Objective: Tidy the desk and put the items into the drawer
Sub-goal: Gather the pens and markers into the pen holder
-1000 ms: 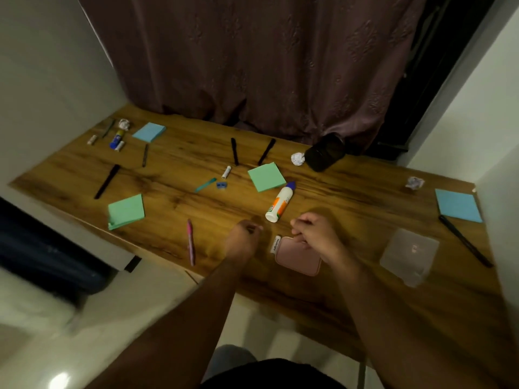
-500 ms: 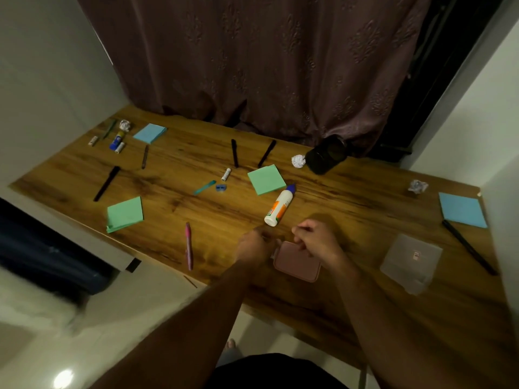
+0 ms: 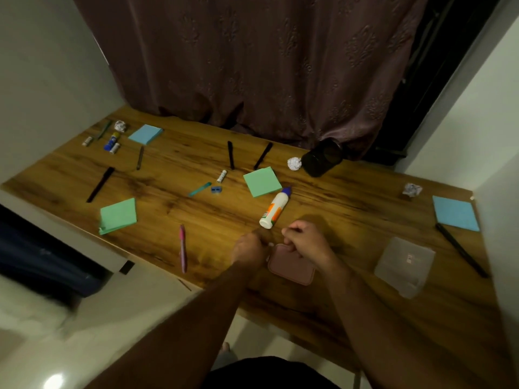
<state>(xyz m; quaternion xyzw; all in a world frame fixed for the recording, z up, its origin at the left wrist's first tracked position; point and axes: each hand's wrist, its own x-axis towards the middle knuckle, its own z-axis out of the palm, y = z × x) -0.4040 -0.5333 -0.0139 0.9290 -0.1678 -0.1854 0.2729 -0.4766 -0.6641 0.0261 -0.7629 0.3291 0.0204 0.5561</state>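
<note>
Below: right hand, fingers curled onto far edge of pink pouch; left hand fisted beside it, contents indiscernible; glue bottle just beyond fingertips.

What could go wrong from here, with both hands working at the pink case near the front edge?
The pink case lies close to the desk's front edge, so a tug by the left hand or right hand might slide it off. The glue bottle lies on its side just beyond the knuckles and could be knocked rolling. The pink pen near the same edge could be swept off by the left forearm.
</note>
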